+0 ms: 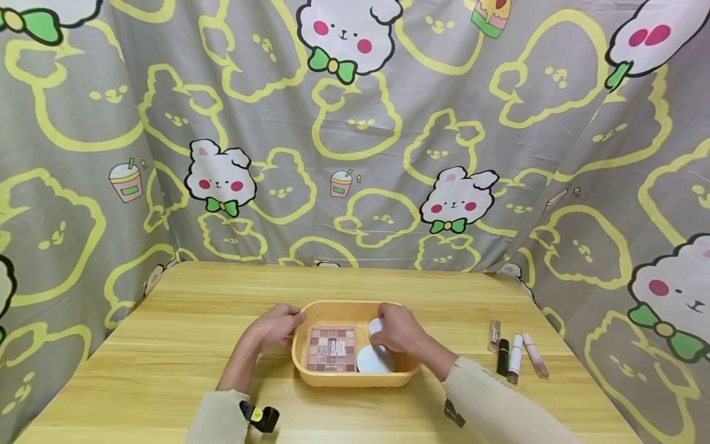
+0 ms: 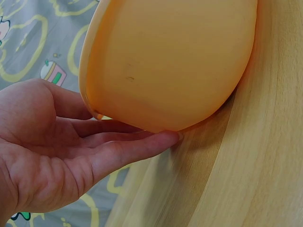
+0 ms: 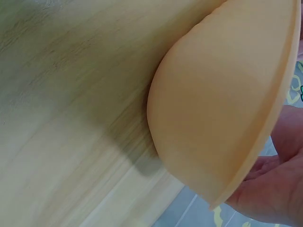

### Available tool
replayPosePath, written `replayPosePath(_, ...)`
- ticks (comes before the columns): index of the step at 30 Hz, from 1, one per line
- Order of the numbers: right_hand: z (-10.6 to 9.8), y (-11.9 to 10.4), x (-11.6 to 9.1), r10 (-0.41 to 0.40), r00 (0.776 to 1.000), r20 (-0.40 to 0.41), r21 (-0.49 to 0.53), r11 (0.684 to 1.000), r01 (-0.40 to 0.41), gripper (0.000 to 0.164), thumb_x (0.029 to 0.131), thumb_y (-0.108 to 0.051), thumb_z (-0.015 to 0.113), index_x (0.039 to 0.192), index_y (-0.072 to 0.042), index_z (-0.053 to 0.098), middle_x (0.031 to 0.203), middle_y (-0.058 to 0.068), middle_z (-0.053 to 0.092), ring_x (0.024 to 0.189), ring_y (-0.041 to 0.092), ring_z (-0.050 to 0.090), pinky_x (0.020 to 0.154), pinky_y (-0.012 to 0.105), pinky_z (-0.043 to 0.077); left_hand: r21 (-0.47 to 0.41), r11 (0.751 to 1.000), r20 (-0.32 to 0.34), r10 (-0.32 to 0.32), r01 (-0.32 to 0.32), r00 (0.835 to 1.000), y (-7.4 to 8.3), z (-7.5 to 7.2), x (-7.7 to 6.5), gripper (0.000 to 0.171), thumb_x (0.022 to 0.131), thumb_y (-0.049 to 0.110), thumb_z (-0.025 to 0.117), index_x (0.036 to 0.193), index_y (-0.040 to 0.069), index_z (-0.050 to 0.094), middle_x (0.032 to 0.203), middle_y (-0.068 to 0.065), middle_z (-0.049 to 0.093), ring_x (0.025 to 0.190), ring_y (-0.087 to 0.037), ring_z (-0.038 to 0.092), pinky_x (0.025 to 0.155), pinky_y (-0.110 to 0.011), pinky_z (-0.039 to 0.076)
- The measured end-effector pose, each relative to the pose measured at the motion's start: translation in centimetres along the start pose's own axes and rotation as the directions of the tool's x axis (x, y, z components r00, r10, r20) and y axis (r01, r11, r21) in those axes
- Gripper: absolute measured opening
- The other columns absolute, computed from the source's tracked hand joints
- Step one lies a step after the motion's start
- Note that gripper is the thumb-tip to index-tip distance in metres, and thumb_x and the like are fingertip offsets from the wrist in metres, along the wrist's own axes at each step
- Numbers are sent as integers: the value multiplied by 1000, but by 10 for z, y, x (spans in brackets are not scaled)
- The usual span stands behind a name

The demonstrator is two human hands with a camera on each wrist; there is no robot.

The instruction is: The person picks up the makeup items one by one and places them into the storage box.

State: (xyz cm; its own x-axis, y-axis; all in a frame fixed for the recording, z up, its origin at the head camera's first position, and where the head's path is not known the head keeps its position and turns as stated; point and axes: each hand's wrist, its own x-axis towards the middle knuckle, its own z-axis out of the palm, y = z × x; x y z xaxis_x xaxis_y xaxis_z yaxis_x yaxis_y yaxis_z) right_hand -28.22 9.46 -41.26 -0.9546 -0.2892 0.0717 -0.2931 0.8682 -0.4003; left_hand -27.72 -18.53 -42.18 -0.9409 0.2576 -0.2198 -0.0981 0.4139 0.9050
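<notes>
A yellow-orange plastic basin [image 1: 355, 378] stands on the wooden table. My left hand [image 1: 279, 325] grips its left end. In the left wrist view one finger of that hand [image 2: 61, 146] lies against the outer wall, with another digit up at the rim. Inside the basin are an eyeshadow palette [image 1: 331, 349] at the left and a round white compact [image 1: 375, 359] at the front right. My right hand [image 1: 398, 330] reaches over the right rim and pinches a smaller round white case [image 1: 376, 327], partly covered by the fingers. The basin's wall hides those fingertips in the right wrist view.
To the right on the table lie several slim makeup tubes: a clear pinkish one [image 1: 494, 336], a black one [image 1: 503, 357], a white one [image 1: 515, 358] and a pale pink one [image 1: 535, 356]. A patterned cloth [image 1: 355, 240] hangs behind and at both sides.
</notes>
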Motion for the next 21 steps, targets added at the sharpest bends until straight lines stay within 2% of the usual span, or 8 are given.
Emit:
replayPosePath(8,5,2,2,-50,998,-25,-23,999,49,36,69,-16,88,94,-1,66,83,6,65,79,20,58,71,35,52,-4,1000,-2,-13,13,1000,1,0,-1,43,107,14,42,138,-14,52,120,-22,68,107,-29,68,77,-42,62)
replayPosePath(12,4,2,1,-48,999,-25,-27,999,47,35,69,-15,87,94,-2,66,83,5,65,79,21,59,73,36,53,-5,1000,-9,-10,10,1000,1,0,-1,43,106,14,42,138,-15,51,118,-22,68,105,-28,68,77,-42,62)
replayPosePath(21,-5,0,-4,10,998,62,19,1000,-11,40,79,-14,81,112,2,65,94,8,69,78,19,56,71,35,52,-11,1000,-6,-5,5,1000,2,1,-2,43,106,14,42,136,-15,52,117,-22,68,104,-28,68,76,-42,62)
